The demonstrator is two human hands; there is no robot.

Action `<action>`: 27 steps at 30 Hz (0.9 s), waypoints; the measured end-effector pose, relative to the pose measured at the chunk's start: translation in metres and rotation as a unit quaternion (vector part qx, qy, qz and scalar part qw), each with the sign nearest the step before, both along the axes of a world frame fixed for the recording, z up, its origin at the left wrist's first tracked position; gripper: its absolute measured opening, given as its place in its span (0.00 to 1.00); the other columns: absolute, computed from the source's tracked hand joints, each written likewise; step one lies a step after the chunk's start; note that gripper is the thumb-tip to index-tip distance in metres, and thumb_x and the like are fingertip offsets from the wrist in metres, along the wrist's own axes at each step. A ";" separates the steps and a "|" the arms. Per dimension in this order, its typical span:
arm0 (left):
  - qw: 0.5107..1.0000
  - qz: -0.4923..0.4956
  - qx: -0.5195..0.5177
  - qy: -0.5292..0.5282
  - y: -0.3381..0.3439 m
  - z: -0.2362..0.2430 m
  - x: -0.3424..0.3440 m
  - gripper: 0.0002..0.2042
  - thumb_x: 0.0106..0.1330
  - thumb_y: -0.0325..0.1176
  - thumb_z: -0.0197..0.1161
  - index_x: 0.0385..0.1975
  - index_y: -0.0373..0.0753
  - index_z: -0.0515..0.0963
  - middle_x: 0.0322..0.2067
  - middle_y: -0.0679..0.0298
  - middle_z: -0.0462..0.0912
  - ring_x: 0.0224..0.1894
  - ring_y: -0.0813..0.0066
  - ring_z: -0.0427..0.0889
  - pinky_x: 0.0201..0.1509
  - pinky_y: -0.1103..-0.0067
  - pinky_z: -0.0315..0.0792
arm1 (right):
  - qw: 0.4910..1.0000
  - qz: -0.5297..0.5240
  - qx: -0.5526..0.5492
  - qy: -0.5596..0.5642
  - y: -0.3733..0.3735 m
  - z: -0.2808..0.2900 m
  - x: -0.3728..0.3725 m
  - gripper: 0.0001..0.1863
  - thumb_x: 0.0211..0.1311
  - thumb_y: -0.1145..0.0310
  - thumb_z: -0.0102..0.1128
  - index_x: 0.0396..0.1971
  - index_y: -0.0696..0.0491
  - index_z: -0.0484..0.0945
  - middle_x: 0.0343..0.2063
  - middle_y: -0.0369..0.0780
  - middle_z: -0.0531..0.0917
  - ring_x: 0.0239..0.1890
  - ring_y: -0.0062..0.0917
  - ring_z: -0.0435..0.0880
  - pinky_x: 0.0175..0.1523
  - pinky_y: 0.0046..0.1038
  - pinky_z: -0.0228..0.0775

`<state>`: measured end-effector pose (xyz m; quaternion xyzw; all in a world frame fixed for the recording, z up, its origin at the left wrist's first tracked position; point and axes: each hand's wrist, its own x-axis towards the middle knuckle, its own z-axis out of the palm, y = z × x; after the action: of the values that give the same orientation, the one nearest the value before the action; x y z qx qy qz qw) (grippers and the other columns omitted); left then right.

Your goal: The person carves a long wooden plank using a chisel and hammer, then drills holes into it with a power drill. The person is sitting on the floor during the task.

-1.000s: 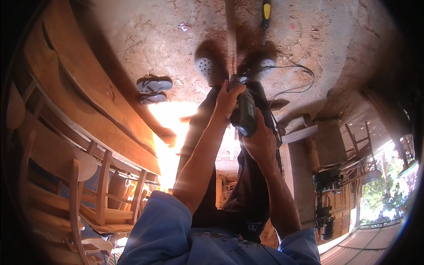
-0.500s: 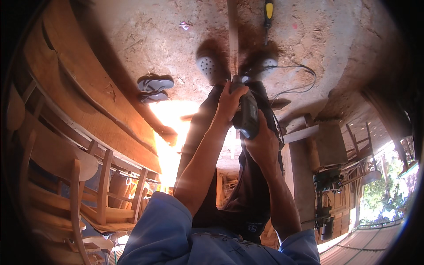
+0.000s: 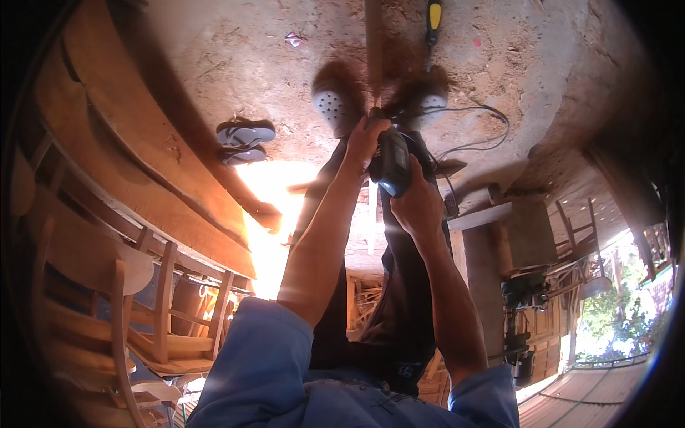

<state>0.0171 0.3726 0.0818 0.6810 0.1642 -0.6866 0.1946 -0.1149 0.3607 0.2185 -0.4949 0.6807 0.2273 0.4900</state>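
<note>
Both my hands grip a dark corded power drill (image 3: 389, 165) between my knees, its front end pointing away from me. My left hand (image 3: 364, 143) is closed around the front part. Toward the rear, my right hand (image 3: 419, 202) wraps the handle, which its fingers mostly hide. A long narrow wooden board (image 3: 374, 50) runs away from me between my shoes, and the drill's tip meets its near end. Whether a bit has entered the wood, I cannot tell. The black cord (image 3: 492, 107) loops over the floor on the right.
A yellow-and-black screwdriver (image 3: 433, 25) lies on the dusty floor right of the board. Dark flip-flops (image 3: 245, 134) rest left of my grey clogs (image 3: 332, 107). Large wooden slabs (image 3: 143, 153) and wooden chairs (image 3: 165, 307) fill the left side. A grey block-like bench (image 3: 528, 239) stands at right.
The drill and both hands have moved slightly forward and left, toward the board's near end. Both hands keep their grip.
</note>
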 end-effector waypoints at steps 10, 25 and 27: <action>0.998 0.012 -0.058 0.017 0.014 -0.029 -0.001 0.09 0.69 0.37 0.66 0.42 0.39 0.79 0.31 0.62 0.81 0.29 0.72 0.84 0.35 0.73 0.81 | 0.999 0.038 0.031 0.011 -0.009 -0.009 -0.003 0.40 0.55 0.69 0.68 0.70 0.57 0.66 0.31 0.54 0.88 0.36 0.51 0.90 0.43 0.50 0.81; 0.998 0.053 -0.029 0.029 0.000 0.001 0.000 0.12 0.70 0.39 0.66 0.43 0.37 0.79 0.33 0.60 0.82 0.31 0.70 0.85 0.35 0.73 0.83 | 0.998 -0.048 0.048 -0.002 -0.004 -0.001 0.000 0.41 0.53 0.71 0.66 0.71 0.46 0.65 0.36 0.58 0.87 0.43 0.60 0.86 0.51 0.55 0.78; 0.995 0.073 -0.041 0.052 -0.001 0.007 0.001 0.13 0.70 0.39 0.66 0.45 0.37 0.78 0.33 0.60 0.82 0.31 0.70 0.85 0.36 0.73 0.83 | 0.997 -0.058 0.053 -0.003 -0.004 0.004 0.001 0.41 0.54 0.70 0.66 0.71 0.47 0.65 0.37 0.58 0.87 0.44 0.59 0.86 0.51 0.54 0.77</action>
<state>0.0183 0.3721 0.0884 0.6222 0.1952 -0.7109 0.2633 -0.1140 0.3570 0.2226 -0.4290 0.6933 0.2328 0.5301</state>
